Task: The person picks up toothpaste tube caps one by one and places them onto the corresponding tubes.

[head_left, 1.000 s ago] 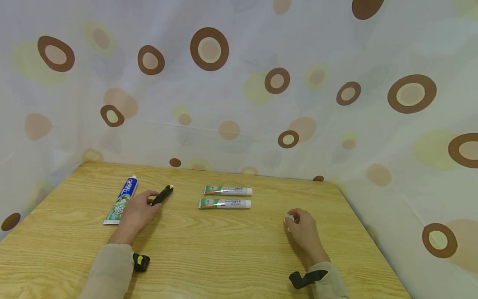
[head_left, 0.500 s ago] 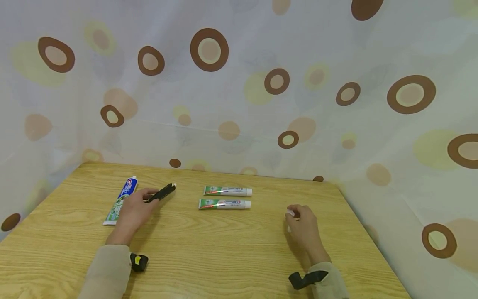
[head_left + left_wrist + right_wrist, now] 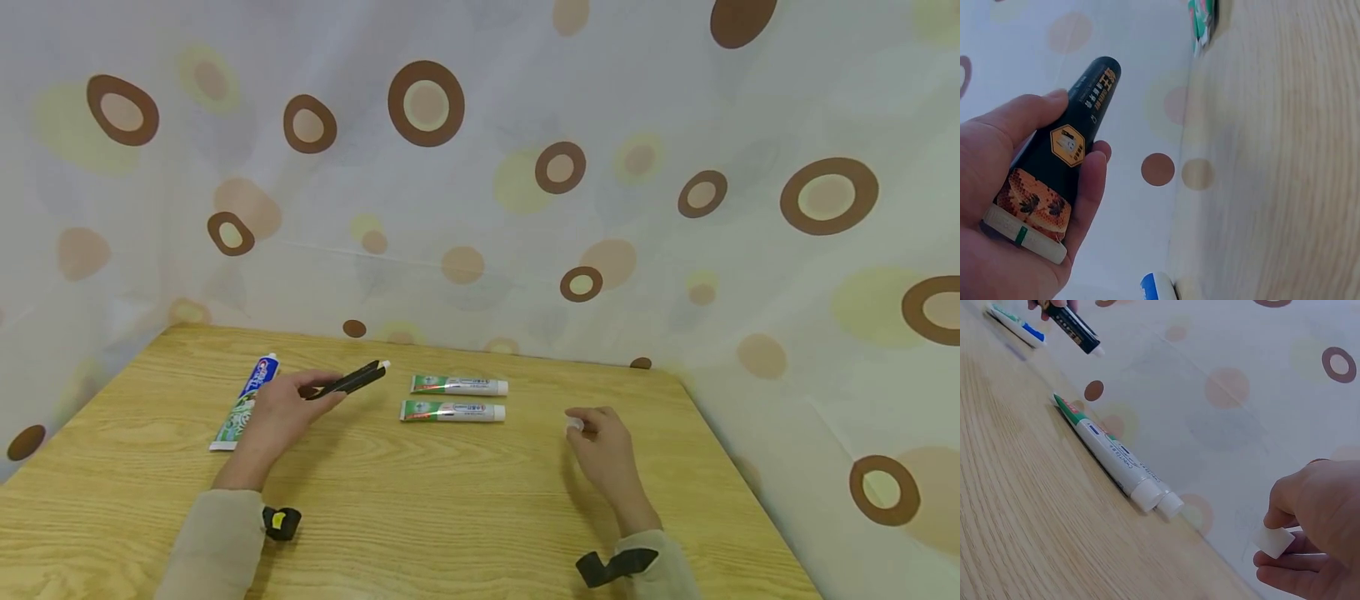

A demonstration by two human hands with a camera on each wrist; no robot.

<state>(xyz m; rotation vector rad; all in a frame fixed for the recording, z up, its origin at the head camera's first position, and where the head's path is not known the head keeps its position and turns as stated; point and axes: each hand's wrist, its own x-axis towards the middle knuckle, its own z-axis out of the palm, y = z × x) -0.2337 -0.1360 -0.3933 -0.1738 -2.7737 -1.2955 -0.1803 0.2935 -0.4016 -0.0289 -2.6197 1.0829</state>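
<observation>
Black tube [image 3: 1063, 169]: it is probably feeling light, smooth and squashy; you are wisely keeping your grip near the flat end, as a hard middle squeeze could be pushing paste out.
Tube picture: it is showing orange honeycomb [image 3: 1035, 206], a six-sided badge [image 3: 1067, 145] and a pale end strip [image 3: 1025, 234].
Wood table [image 3: 450, 500]: the tube is tilting above it, between the blue-and-green tube [image 3: 257, 377] and two silver-and-green tubes [image 3: 453, 412].
Left hand [image 3: 279, 417]: your thumb and fingers are curling round the tube.
Right hand [image 3: 1329, 500]: you are pinching a white piece [image 3: 1274, 540], maybe a cap; it is looking too blurry to tell.
</observation>
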